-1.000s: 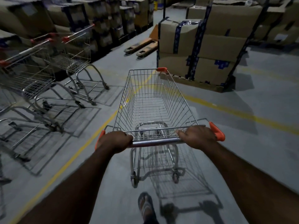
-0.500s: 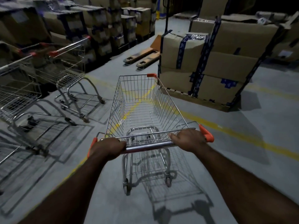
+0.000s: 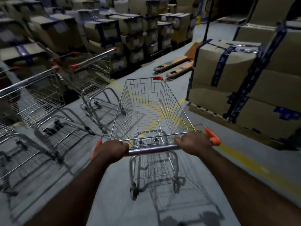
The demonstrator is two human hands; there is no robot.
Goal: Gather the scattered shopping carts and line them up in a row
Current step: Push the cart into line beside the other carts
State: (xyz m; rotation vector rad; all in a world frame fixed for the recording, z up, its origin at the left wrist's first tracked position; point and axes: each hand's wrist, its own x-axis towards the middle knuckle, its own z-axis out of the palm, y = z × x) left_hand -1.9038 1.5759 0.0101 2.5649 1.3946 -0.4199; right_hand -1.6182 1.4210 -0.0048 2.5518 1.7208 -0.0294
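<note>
Both hands, left (image 3: 112, 150) and right (image 3: 193, 143), gripping cart (image 3: 151, 108) handle bar (image 3: 151, 150); empty wire cart likely light, rolls easy, steer from bar.

Both hands, left hand (image 3: 112, 151) and right hand (image 3: 193, 143), grip cart handle (image 3: 151, 149); parked carts (image 3: 91, 75) on left.

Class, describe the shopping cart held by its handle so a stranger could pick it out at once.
Find the tall pallet of strapped cardboard boxes on the right. Just left of it, over the yellow floor line, stands one shopping cart. Unlike the parked carts at far left, a left hand and right hand grip its handle.
</note>
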